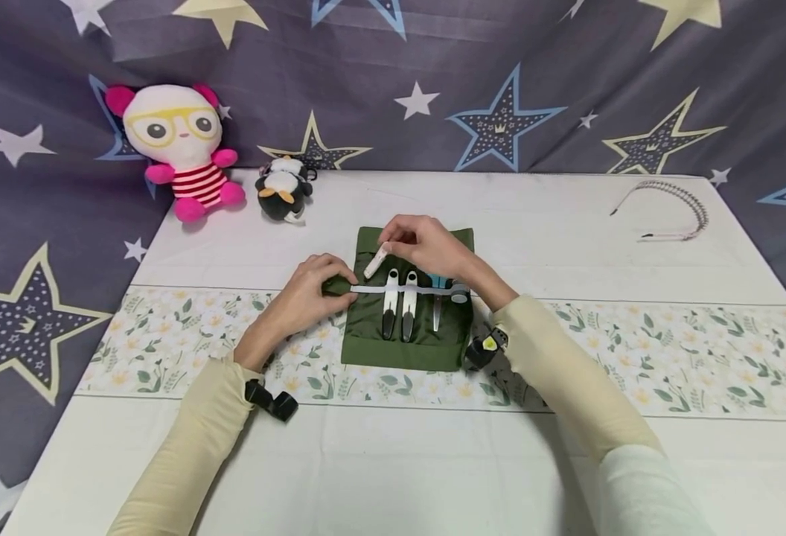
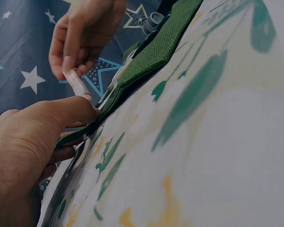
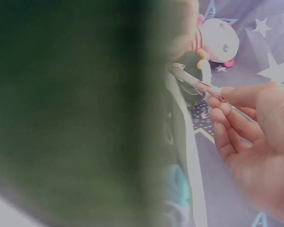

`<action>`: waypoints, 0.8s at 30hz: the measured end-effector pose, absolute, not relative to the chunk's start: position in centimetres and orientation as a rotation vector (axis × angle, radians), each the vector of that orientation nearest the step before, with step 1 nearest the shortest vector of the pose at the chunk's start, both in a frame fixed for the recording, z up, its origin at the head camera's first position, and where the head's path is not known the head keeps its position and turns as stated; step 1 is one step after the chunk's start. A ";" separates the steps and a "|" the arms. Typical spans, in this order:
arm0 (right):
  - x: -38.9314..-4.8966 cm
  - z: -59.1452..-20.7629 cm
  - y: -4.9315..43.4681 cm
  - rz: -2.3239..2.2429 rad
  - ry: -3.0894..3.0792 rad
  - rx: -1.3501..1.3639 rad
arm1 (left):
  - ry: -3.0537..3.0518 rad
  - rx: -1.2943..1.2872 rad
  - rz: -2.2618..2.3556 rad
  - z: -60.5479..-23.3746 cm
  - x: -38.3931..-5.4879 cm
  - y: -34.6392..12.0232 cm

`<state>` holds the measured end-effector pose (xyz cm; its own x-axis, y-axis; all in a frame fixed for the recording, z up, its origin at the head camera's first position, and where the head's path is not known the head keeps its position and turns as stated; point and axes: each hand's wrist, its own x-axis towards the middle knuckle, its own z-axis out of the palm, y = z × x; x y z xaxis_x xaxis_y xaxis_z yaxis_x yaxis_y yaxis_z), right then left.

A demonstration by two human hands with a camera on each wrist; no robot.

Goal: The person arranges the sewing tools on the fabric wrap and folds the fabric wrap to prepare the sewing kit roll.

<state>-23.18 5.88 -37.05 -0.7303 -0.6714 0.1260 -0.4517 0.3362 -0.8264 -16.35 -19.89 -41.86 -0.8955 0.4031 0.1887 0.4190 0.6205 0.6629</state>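
A dark green cloth roll [image 1: 406, 353] lies open on the table, a pale elastic band [image 1: 366, 289] across it. My left hand [image 1: 309, 294] pinches the roll's left edge beside the band; the left wrist view shows the cloth [image 2: 146, 59] between thumb and fingers. Over the roll's upper left, my right hand [image 1: 423, 242] holds a slim white piece [image 1: 376, 262] by its upper end. Pink marks show on this piece [image 3: 191, 80] in the right wrist view. Two white tools with black tips [image 1: 390, 298] and blue-handled scissors [image 1: 436, 313] sit under the band, near a grey round item [image 1: 460, 292].
A pink and white plush toy [image 1: 185, 149] and a small black and white plush [image 1: 284, 190] sit at the back left. At the back right lies a headband [image 1: 688, 201]. A floral strip [image 1: 607, 357] crosses the white table [image 1: 393, 469]. Star-patterned cloth [image 1: 393, 89] hangs behind.
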 end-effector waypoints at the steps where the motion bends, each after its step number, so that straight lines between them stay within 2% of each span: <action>1: -23.3 -36.8 5.8 -1.346 2.362 -1.016 | -2.809 -0.711 -1.159 -41.8 -16.4 -19.9; 10: -23.7 -35.4 5.0 -1.320 2.344 -1.069 | -2.820 -0.705 -1.172 -41.8 -16.4 -20.1; 24: -23.6 -36.9 4.4 -1.160 2.377 -1.115 | -2.812 -0.707 -1.177 -41.9 -16.4 -19.9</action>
<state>-23.59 4.35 -36.91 -0.6674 -0.7397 0.0864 -0.5232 0.3831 -0.7613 -16.35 -19.89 -41.86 -0.8977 0.4016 0.1809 0.4107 0.6148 0.6733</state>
